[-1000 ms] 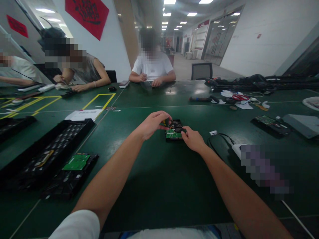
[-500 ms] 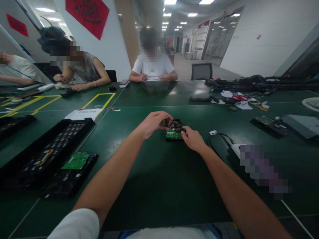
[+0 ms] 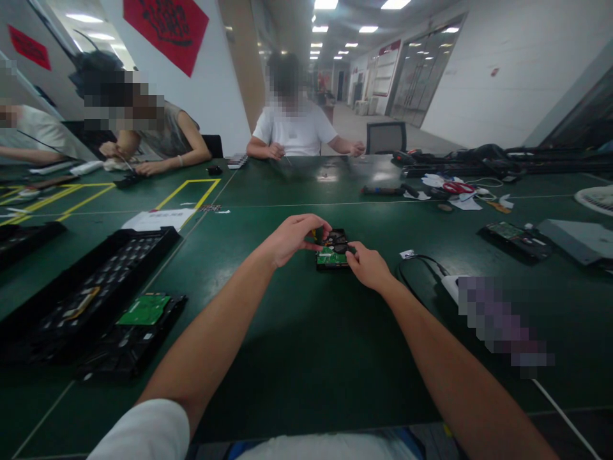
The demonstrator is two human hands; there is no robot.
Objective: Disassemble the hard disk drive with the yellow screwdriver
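Note:
A black hard drive with a green circuit board (image 3: pixel 331 254) lies face up on the green table (image 3: pixel 297 332) in front of me. My left hand (image 3: pixel 292 237) is curled at the drive's left far corner, its fingers pinched on a small yellow-handled tool that I can barely make out. My right hand (image 3: pixel 370 266) rests against the drive's right edge with its fingers closed on the drive's side.
Black trays (image 3: pixel 90 294), one with a green board (image 3: pixel 144 310), sit at my left. A black cable (image 3: pixel 421 265) and a white block lie right of the drive. More drives (image 3: pixel 514 237), tools and papers lie at the far right. Three other people sit across the table.
My hands and the drive have barely moved. The person opposite in the white shirt has stretched an arm out to the side.

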